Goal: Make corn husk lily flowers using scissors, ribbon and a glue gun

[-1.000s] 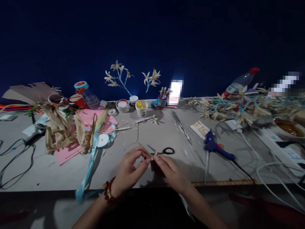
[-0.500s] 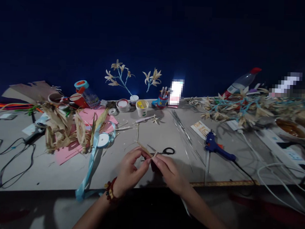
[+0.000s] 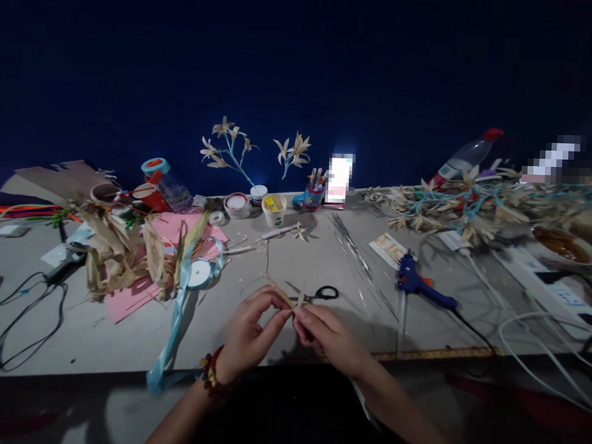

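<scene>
My left hand (image 3: 254, 327), with a beaded bracelet at the wrist, pinches a thin tan husk strip (image 3: 280, 291) near the front of the table. Its fingertips meet those of my right hand (image 3: 328, 333), which is closed on the same strip; a pale end of it stands up between them. Just behind my hands lie scissors with black handles (image 3: 326, 292), their blades partly hidden. Dried corn husks (image 3: 113, 254) and a roll of blue ribbon (image 3: 200, 272) are to the left. A blue glue gun (image 3: 413, 278) lies to the right.
Thin wires (image 3: 351, 240) lie behind the scissors. Along the back stand a paper cup (image 3: 274, 211), a pen holder (image 3: 314, 195) and a lit phone (image 3: 339, 178). Husk flowers (image 3: 447, 204), a bowl (image 3: 562, 245) and white cables (image 3: 520, 320) fill the right side. Pink paper (image 3: 128, 303) lies at left.
My right hand has turned a little, and its curled lower fingers show more. The pale strip end between my hands now stands more upright. The view has shifted slightly.
</scene>
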`<action>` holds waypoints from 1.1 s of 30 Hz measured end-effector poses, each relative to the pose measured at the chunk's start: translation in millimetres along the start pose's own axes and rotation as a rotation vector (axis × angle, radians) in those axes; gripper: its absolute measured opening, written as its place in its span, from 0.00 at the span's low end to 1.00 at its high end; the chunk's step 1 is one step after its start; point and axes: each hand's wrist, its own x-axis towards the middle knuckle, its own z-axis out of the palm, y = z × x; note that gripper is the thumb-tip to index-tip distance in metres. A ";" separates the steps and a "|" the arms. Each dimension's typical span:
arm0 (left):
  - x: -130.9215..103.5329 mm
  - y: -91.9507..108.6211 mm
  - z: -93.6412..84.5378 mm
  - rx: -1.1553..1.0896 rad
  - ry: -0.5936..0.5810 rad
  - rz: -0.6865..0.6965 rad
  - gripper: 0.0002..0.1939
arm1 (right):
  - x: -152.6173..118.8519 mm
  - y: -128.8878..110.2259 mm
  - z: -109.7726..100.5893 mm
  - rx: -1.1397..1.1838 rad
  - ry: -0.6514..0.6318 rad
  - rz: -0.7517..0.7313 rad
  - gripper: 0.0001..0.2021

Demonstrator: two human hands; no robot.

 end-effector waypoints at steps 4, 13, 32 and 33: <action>0.3 -1.4 -4.0 -0.040 -0.009 0.022 0.03 | -3.8 -2.3 -4.3 0.305 -0.091 0.120 0.24; -2.4 -10.3 -6.6 -0.118 -0.044 -0.017 0.03 | -12.0 -14.3 -17.3 0.674 -0.242 0.227 0.23; -2.0 -10.0 -7.4 -0.097 -0.036 -0.077 0.05 | -3.7 -6.0 -10.6 0.182 -0.004 0.092 0.22; -1.8 -10.0 -7.8 -0.091 -0.037 -0.072 0.05 | -3.2 -4.8 -11.9 0.216 -0.018 0.101 0.22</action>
